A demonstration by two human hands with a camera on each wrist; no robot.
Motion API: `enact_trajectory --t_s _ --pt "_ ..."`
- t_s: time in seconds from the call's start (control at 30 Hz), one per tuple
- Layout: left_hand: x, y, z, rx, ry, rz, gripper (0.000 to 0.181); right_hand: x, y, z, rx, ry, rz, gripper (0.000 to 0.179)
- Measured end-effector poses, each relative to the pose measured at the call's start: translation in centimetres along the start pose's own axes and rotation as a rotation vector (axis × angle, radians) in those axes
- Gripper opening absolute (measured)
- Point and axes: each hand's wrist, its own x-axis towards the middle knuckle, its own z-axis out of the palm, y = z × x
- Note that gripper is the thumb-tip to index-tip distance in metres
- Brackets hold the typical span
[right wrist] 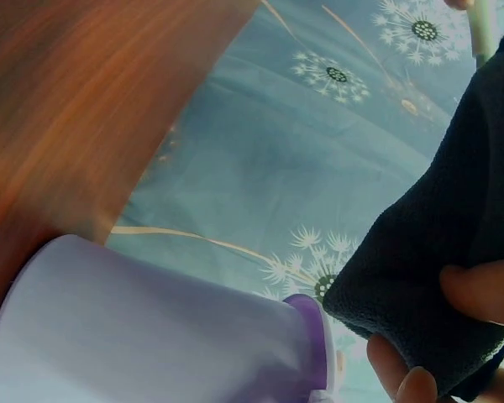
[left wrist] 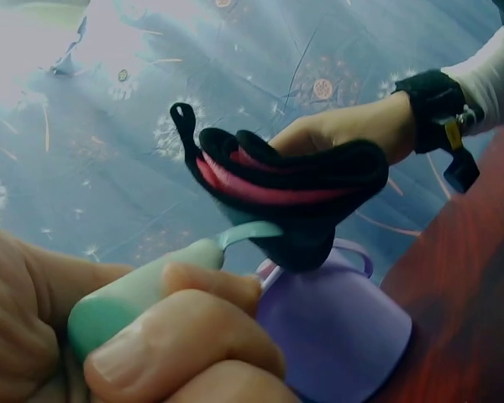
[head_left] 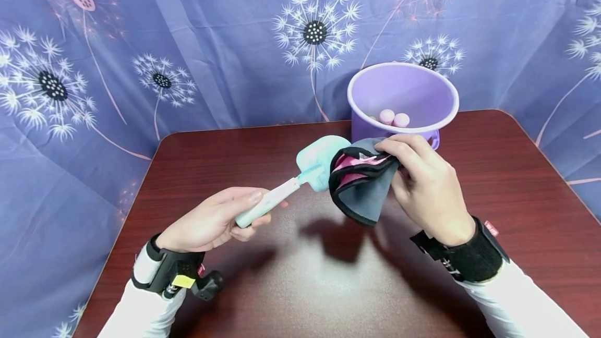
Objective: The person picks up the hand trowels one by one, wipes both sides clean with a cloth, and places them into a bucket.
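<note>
My left hand (head_left: 225, 218) grips a mint-green spatula (head_left: 273, 198) by its pale handle, its broad rounded head pointing up and to the right. In my right hand (head_left: 424, 184), pinched between thumb and fingers, is a folded grey cloth (head_left: 371, 192) with black edging and a pink inner side. A small black loop sticks out from the cloth (left wrist: 290, 197) in the left wrist view. Its edge overlaps the spatula head in the head view. Both things are held up over the table, the cloth just in front of a purple bucket (head_left: 375, 125).
Two pink round-ended things (head_left: 393, 118) show inside the bucket, which stands at the back of the dark red wooden table (head_left: 225, 160). A blue curtain with dandelion prints (head_left: 235, 56) hangs behind the table's back edge.
</note>
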Motion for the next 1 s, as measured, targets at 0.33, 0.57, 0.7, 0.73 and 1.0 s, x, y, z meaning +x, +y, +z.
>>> enact_trajectory --t_s 0.33,0.57,0.7,0.73,1.0 --pt "-0.7 0.7 0.0 0.222 0.037 -0.036 0.030 0.3 -0.2 -0.5 0.000 0.004 0.013 0.044" --pt "-0.9 1.4 0.2 0.434 0.043 -0.063 0.028 0.3 0.0 -0.6 -0.012 -0.009 0.013 0.043" --pt "-0.9 1.5 0.4 0.491 0.037 -0.041 0.026 0.3 0.0 -0.6 -0.008 -0.017 0.007 0.044" --pt "-0.9 1.4 0.4 0.504 0.038 -0.038 0.025 0.3 0.0 -0.6 -0.007 -0.022 0.003 0.044" --pt "-0.7 1.3 0.7 0.507 0.055 -0.055 0.024 0.3 -0.1 -0.5 -0.014 -0.055 -0.045 0.045"
